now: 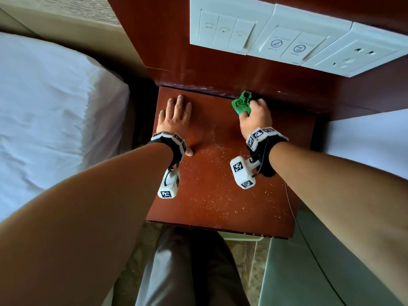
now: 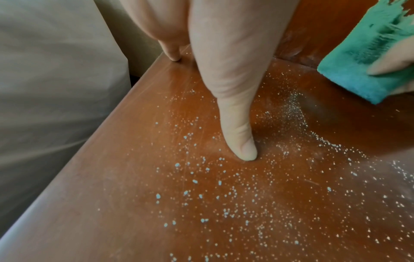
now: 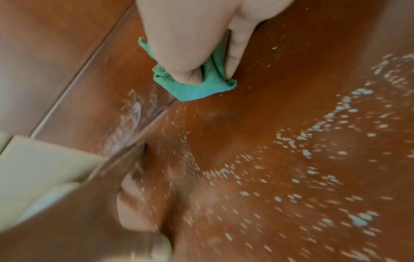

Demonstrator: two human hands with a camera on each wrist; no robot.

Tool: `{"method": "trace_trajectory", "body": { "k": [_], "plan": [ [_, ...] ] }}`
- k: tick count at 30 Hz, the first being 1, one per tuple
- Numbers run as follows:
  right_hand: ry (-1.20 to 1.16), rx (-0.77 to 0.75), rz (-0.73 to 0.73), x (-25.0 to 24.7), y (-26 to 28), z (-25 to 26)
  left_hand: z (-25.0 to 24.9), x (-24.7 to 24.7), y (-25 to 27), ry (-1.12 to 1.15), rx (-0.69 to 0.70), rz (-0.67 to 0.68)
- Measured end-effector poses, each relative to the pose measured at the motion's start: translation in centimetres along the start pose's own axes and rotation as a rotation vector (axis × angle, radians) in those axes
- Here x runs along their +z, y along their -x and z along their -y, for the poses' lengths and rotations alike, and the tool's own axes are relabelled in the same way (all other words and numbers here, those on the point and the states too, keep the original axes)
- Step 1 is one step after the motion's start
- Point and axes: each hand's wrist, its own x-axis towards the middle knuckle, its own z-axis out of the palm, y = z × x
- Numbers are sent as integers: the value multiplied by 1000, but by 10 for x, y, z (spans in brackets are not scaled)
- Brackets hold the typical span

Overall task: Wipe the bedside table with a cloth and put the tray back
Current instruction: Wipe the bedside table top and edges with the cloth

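White bed [image 1: 44, 111] w/ rumpled sheet lies at left. Beige headboard [image 1: 72, 25] stands behind it, textured wallpaper [image 1: 66, 3] above. Dark red wood wall panel [image 1: 167, 40] fills the top centre. Three white plates mounted on it in a row: switch plate [image 1: 227, 29] w/ 3 rockers, second switch plate [image 1: 293, 44] w/ 2 icon rockers, then a socket [image 1: 353, 56] at far right. Lower right: pale green surface [image 1: 309, 261], a thin dark cable [image 1: 309, 239] running across it. Patterned floor [image 1: 249, 250] at bottom centre. Grey trouser leg [image 1: 176, 272] at bottom.
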Motion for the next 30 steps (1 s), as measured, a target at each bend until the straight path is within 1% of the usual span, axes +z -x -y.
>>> {"method": "trace_trajectory", "body": {
  "k": [1,3,5,8,11,15,17,19,20,22,24,27,30],
  "plan": [
    [11,29,15,2,-3,4,0,0,0,-2,-2,2],
    [27,23,35,10,-5,10,-1,1,-1,0,0,1],
    [21,-23,58,19,-2,16,-1,1,-2,3,4,-5],
    [-4,-137,132,27,2,26,-1,2,-2,7,8,-19],
    [74,-255,224,24,11,30,1,3,-2,0,3,-22],
    [133,-374,370,22,31,8,1,2,-1,-3,12,-11],
    [201,-411,476,19,37,-1,1,1,0,-11,18,3],
    [273,-479,555,17,40,-6,1,1,0,-14,18,2],
    [283,-491,580,15,41,-6,1,0,0,-12,17,0],
    [216,-440,609,12,38,-2,2,0,0,-9,17,4],
    [79,-346,586,9,34,3,3,1,-1,-8,16,2],
    [-62,-186,384,6,27,9,5,2,0,-7,21,-21],
    [-98,-100,199,7,18,15,11,0,-1,10,42,-42]
  ]
}}
